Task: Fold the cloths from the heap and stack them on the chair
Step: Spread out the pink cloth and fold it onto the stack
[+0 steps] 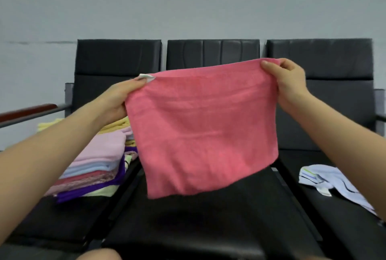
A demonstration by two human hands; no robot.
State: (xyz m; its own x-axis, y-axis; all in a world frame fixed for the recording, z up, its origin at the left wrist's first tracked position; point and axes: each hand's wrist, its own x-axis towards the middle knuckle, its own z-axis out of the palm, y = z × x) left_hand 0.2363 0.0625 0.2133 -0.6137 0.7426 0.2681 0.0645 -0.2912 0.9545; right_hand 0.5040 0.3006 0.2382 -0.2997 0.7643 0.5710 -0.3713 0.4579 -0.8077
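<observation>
Pink terry, the cloth [200,128] hangs in the air over the middle seat [208,224] of the black bench, with the left hand [123,96] pinching its upper left corner by the white label and the right hand [288,80] pinching the upper right. A clean fold probably calls for bringing those corners together evenly, keeping the top edge taut. Folded cloths [92,165] are stacked on the left seat; a white striped cloth [325,180] lies on the right one.
</observation>
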